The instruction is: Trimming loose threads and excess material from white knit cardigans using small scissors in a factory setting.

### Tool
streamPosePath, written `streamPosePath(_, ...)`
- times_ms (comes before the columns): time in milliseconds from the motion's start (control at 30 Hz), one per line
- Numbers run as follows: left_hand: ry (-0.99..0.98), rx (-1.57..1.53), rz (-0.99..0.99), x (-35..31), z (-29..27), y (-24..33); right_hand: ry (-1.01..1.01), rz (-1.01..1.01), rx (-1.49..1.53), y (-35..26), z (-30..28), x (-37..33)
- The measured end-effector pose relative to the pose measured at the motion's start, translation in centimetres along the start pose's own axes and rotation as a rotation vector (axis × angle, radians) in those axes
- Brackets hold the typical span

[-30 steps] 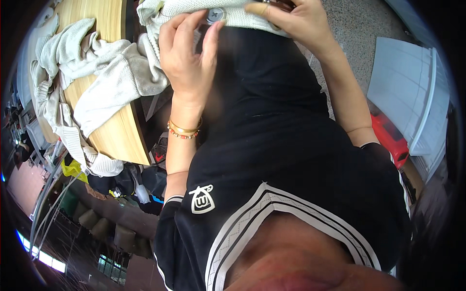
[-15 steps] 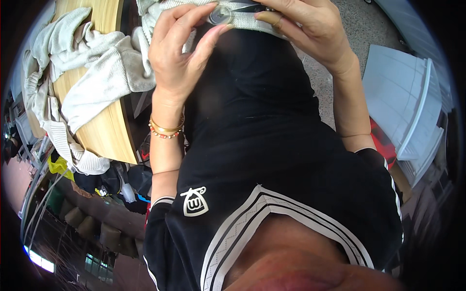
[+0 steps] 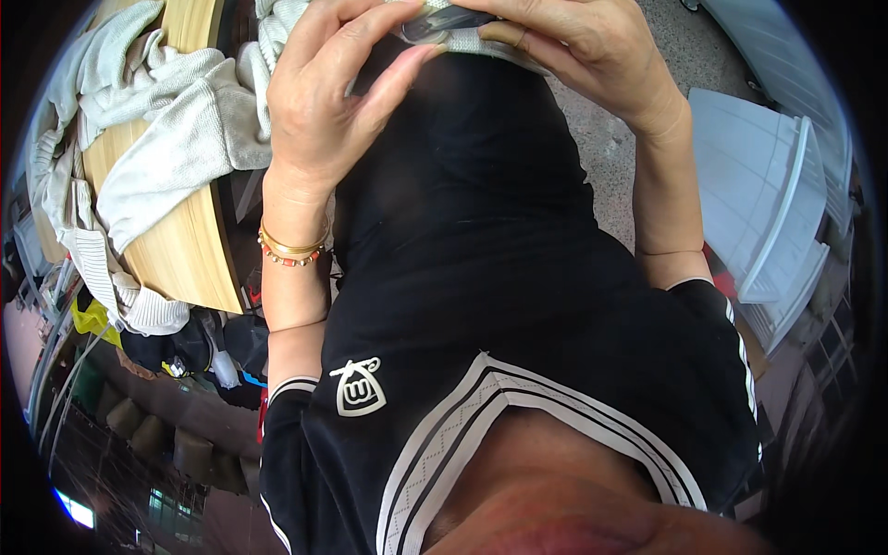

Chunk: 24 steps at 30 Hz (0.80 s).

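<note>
At the top edge, my left hand (image 3: 324,111) pinches a round, glassy grey button (image 3: 418,29) between thumb and fingertips. Beneath the button lies a light knit garment (image 3: 461,42), its band running across my lap. My right hand (image 3: 597,60) is closed with its fingertips at the same spot, gripping small metal snips (image 3: 460,18) with dark pointed blades. The blades reach over the button toward my left fingertips. Most of the snips' handle is hidden by my right fingers, and the frame's edge cuts off the far side of the work.
To the left, more pale knitwear (image 3: 185,129) drapes over a light wooden tabletop (image 3: 190,254). Dark bags and a yellow bag (image 3: 92,319) sit below it. On the right stands a white plastic bin (image 3: 754,185) on the speckled floor (image 3: 610,153).
The snips' blades have swung lower and further over the button, covering more of it. My left arm has shifted slightly left in the picture, along with the surroundings.
</note>
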<state>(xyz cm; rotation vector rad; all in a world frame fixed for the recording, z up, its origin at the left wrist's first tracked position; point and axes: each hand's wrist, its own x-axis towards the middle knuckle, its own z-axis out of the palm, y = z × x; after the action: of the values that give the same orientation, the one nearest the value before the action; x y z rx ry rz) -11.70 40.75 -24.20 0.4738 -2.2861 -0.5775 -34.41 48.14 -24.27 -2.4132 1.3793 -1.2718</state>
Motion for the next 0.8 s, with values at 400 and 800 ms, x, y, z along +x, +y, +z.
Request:
streamPosePath(400,0.03,-0.122,-0.056,-0.7,0.7,-0.5,-0.125,0.147,-0.071,-2.0,-2.3,0.8)
streamPosePath(800,-0.075,-0.059,-0.013,0.1,-0.3,-0.4,0.092,-0.12,0.114,1.0,-0.4,-0.3)
